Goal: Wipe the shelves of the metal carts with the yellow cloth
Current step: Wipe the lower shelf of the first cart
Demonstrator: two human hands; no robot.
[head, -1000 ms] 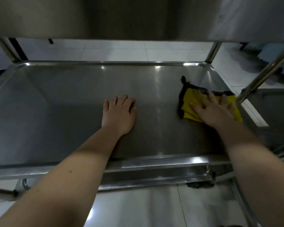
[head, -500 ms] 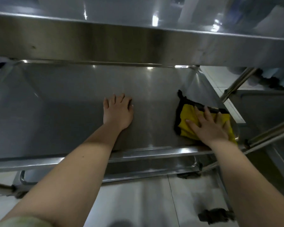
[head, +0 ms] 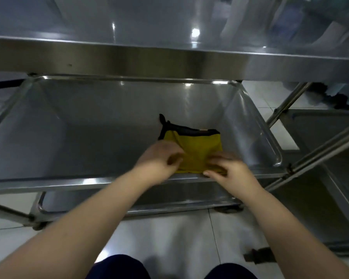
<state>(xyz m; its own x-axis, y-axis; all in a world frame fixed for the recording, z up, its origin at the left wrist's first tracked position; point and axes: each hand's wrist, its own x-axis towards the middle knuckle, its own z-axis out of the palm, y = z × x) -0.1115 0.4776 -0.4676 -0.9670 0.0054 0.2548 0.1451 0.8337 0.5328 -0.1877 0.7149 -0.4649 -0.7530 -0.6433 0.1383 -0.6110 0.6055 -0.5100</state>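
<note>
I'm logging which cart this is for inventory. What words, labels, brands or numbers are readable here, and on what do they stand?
None: no text can be read anywhere in the head view.
The yellow cloth shows only a black trim, no printed tag.
The middle shelf and the top shelf are plain steel; a dark speck on the top shelf's edge is too small to tell.

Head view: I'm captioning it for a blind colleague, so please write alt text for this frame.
The person's left hand and right hand grip the near edge of a yellow cloth lying on a metal cart shelf, toward its right end. An upper shelf spans above it.
</note>
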